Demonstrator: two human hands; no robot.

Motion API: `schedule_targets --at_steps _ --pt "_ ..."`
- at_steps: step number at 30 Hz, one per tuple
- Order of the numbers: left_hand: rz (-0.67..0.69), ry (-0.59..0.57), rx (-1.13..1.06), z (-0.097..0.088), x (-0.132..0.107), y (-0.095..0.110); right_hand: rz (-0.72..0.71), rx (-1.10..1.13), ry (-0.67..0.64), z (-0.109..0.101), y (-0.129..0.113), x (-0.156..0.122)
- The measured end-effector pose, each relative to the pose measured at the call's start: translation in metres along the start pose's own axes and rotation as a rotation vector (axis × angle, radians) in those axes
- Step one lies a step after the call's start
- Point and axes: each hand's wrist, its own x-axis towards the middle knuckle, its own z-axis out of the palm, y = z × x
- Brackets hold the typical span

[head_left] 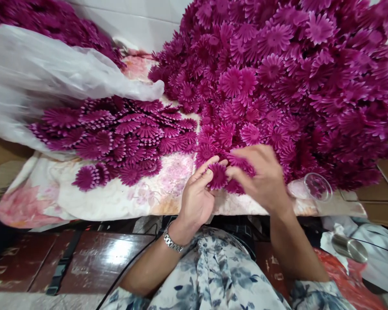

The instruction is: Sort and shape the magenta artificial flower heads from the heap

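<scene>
My left hand pinches a magenta fabric flower between thumb and fingers, just above the near edge of a floral cloth. My right hand is curled and grips the same flower's right side, with more petals bunched under its fingers. A silver watch is on my left wrist. Behind my hands rises a big heap of loose magenta flowers. To the left lies a flatter spread of stacked flowers.
A clear plastic bag covers the far left flowers. A clear plastic cup lies on its side to the right of my right hand. A steel cylinder rests lower right. A white tiled wall stands behind.
</scene>
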Motion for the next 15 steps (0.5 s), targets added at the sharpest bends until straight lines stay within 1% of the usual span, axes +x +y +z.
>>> schedule_targets --at_steps 1,3,6,9,11,14,15 --pt "0.008 0.007 0.01 0.0 0.0 0.0 -0.037 0.078 -0.084 0.005 -0.007 -0.003" --pt "-0.002 0.01 0.031 0.0 -0.001 -0.001 -0.063 0.153 -0.17 0.016 -0.016 -0.007" --pt "-0.032 -0.005 0.053 -0.001 -0.002 -0.004 -0.07 0.13 -0.143 0.026 -0.019 -0.01" --pt "0.002 -0.01 0.056 -0.001 -0.002 -0.005 -0.107 -0.004 -0.058 0.024 -0.012 -0.006" --pt "0.024 -0.021 0.038 -0.002 -0.002 -0.005 -0.081 -0.098 0.049 0.017 0.001 0.0" --pt "0.027 -0.032 -0.001 -0.003 -0.001 -0.002 0.062 -0.264 0.236 0.0 0.027 0.009" --pt "0.024 -0.026 -0.013 -0.003 -0.001 -0.001 0.133 -0.373 0.249 -0.005 0.032 0.011"
